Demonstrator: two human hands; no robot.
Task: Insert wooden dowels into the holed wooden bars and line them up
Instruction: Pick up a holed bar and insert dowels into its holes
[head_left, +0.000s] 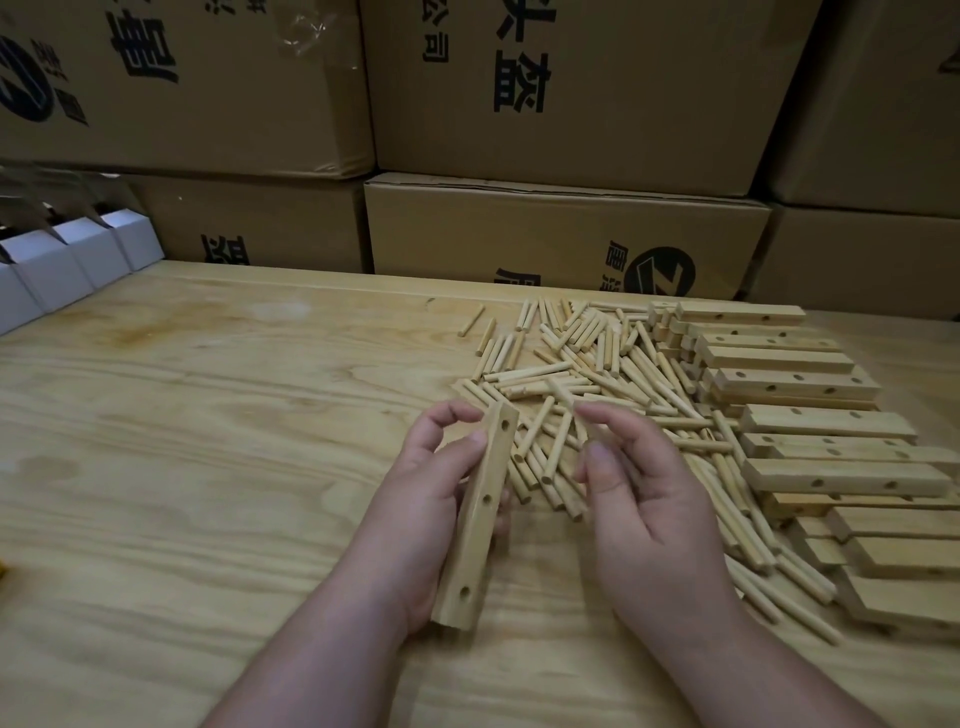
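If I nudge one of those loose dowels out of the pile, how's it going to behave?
Each dowel in the dowel pile is a round, straight stick, so it would probably roll sideways on the smooth tabletop. It looks thin and light, likely skidding easily. Being wood, it should stay stiff.

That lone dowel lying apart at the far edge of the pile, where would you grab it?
Pinch the lone dowel at its middle, coming from above with fingers on its two long sides. It lies flat on the table, apart from the pile, so both sides are free.
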